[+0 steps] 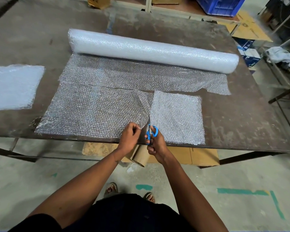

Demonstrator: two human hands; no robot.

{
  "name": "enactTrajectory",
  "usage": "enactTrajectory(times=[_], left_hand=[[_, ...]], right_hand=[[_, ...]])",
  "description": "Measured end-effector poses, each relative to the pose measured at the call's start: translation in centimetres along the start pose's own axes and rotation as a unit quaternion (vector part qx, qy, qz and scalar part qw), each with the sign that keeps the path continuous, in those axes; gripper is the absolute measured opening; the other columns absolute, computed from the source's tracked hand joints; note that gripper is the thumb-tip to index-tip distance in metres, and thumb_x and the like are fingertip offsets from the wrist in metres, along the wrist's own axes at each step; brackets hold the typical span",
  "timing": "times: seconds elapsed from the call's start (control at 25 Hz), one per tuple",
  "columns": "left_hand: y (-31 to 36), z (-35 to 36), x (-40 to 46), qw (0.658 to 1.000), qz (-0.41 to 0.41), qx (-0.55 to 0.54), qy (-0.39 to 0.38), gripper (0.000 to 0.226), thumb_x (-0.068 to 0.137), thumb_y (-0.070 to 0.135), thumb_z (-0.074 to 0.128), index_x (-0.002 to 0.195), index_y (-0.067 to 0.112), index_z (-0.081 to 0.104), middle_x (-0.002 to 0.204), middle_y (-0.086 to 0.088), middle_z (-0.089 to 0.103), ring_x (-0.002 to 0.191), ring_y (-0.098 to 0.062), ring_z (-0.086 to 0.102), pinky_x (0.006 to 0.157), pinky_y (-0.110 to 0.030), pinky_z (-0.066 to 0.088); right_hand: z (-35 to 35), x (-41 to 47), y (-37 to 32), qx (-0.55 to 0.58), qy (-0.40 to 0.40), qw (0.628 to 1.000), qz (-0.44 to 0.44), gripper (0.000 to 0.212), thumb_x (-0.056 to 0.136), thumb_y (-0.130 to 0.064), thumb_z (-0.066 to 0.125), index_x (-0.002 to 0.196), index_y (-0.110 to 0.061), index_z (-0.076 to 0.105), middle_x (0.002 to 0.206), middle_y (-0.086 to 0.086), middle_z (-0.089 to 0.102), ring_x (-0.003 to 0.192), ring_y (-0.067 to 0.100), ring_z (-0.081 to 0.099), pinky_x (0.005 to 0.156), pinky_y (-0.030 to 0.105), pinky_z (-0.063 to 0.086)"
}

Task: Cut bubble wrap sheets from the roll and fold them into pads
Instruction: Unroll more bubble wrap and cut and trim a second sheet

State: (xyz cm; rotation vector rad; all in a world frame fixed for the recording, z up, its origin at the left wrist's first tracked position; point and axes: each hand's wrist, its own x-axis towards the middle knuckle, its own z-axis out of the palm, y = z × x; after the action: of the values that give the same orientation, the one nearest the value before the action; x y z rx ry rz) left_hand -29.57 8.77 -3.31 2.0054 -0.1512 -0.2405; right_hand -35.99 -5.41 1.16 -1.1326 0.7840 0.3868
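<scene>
Right hand grips blue scissors; left hand pinches bubble wrap sheet.

A big white bubble wrap roll lies across the far side of the bench. A clear bumpy sheet spreads flat from it toward the near edge. A smaller cut piece lies just right of it. Blue scissors stand between them.

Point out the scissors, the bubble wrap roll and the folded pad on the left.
scissors (pixel 153 131), head view, on the blue handle loop.
bubble wrap roll (pixel 151 50), head view, mid-length on its top.
folded pad (pixel 13 86), head view, at its centre.
</scene>
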Motion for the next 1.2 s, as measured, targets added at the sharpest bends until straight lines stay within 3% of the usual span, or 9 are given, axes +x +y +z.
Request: enactTrajectory(times=[0.08,0.24,0.44,0.56,0.84,1.2], left_hand=[[0.1,-0.1,-0.1,1.0,0.005,0.007,-0.003,0.005,0.103,0.017,0.061,0.102,0.013,0.058,0.102,-0.005,0.067,0.092,-0.019,0.063,0.071,-0.019,0.039],[0.1,0.0,-0.2,1.0,0.014,0.011,-0.012,0.006,0.101,0.013,0.063,0.099,0.014,0.057,0.1,-0.005,0.065,0.093,-0.02,0.062,0.078,-0.03,0.042],[0.3,-0.1,-0.4,0.999,0.012,0.034,-0.019,0.006,0.101,0.014,0.062,0.098,0.015,0.057,0.101,-0.003,0.064,0.091,-0.019,0.06,0.072,-0.024,0.041],[0.3,-0.2,-0.4,0.999,0.011,0.042,-0.022,0.008,0.101,0.015,0.063,0.097,0.017,0.056,0.1,-0.003,0.063,0.089,-0.019,0.059,0.074,-0.029,0.039],[0.5,-0.1,-0.3,0.999,-0.004,0.039,-0.019,0.006,0.101,0.016,0.063,0.098,0.016,0.058,0.099,-0.001,0.063,0.092,-0.019,0.06,0.076,-0.031,0.041],[0.6,-0.3,-0.2,0.998,-0.008,0.046,-0.032,0.005,0.101,0.012,0.062,0.098,0.009,0.059,0.098,-0.006,0.063,0.089,-0.021,0.058,0.075,-0.031,0.039]], right_hand=[[0.1,0.2,-0.7,0.022,-0.013,1.0,0.002,0.055,0.102,-0.067,0.048,0.086,-0.017,0.063,0.066,-0.003,0.051,0.037,0.009,0.024,0.042,0.022,0.009],[0.2,1.0,-1.7,0.048,-0.03,0.998,-0.004,0.055,0.104,-0.065,0.044,0.083,-0.018,0.065,0.066,-0.004,0.052,0.035,0.008,0.027,0.048,0.025,0.005],[0.0,1.8,-0.8,0.004,-0.022,0.998,-0.052,0.046,0.105,-0.06,0.054,0.093,-0.017,0.064,0.07,-0.003,0.053,0.039,0.007,0.029,0.038,0.02,0.017],[0.1,2.1,-0.5,-0.04,-0.003,0.996,-0.076,0.045,0.106,-0.057,0.055,0.098,-0.013,0.065,0.073,0.0,0.054,0.042,0.009,0.03,0.039,0.022,0.02],[1.3,1.9,-1.8,-0.039,-0.008,0.998,-0.044,0.058,0.107,-0.064,0.039,0.079,-0.018,0.059,0.063,-0.002,0.051,0.038,0.01,0.032,0.039,0.02,0.012],[1.0,3.2,-3.1,-0.023,-0.017,0.999,-0.045,0.051,0.106,-0.064,0.045,0.086,-0.018,0.058,0.067,-0.003,0.053,0.04,0.009,0.032,0.036,0.018,0.015]])
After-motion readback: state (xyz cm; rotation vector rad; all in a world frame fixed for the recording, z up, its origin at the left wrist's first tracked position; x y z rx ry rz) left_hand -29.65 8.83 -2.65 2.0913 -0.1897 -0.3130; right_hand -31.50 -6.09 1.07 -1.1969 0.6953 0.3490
